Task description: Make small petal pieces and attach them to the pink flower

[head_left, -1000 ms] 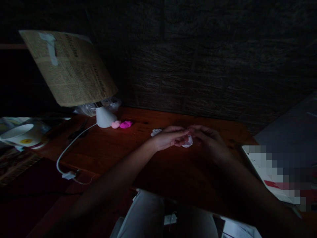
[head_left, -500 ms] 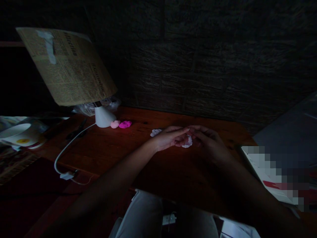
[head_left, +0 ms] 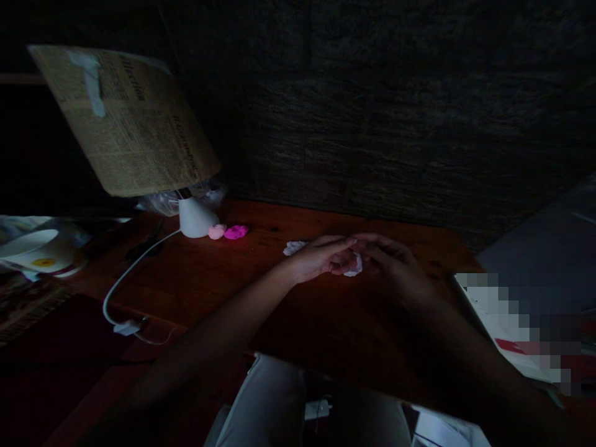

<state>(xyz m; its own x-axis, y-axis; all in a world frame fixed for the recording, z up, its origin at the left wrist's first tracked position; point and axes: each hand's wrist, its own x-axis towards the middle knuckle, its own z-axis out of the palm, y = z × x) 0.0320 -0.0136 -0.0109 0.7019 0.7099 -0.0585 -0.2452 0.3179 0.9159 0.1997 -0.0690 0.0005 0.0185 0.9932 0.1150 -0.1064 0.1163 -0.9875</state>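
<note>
My left hand [head_left: 322,256] and my right hand [head_left: 387,256] meet above the wooden table, thumbs and fingertips together. Between them is a pale lump of modelling clay [head_left: 356,266], partly hidden by my fingers. Both hands are closed around it. Just behind my left wrist lies another whitish clay lump [head_left: 294,248] on the table. Farther left, a light pink clay ball [head_left: 216,231] touches a bright magenta clay lump [head_left: 236,232]. The scene is dim, so the finger details are hard to make out.
A lamp with a newspaper-print shade [head_left: 135,124] stands at the back left, its white cord [head_left: 114,288] hanging over the table edge. Dark scissors [head_left: 144,245] and a white cup [head_left: 35,251] are left of it. A whitish, partly blurred object [head_left: 503,329] lies at the right. A dark wall rises behind.
My hands stay nearly in place, the fingers shifting slightly around the pale clay, which shows a little less. The lamp sits slightly higher and farther left in view.
</note>
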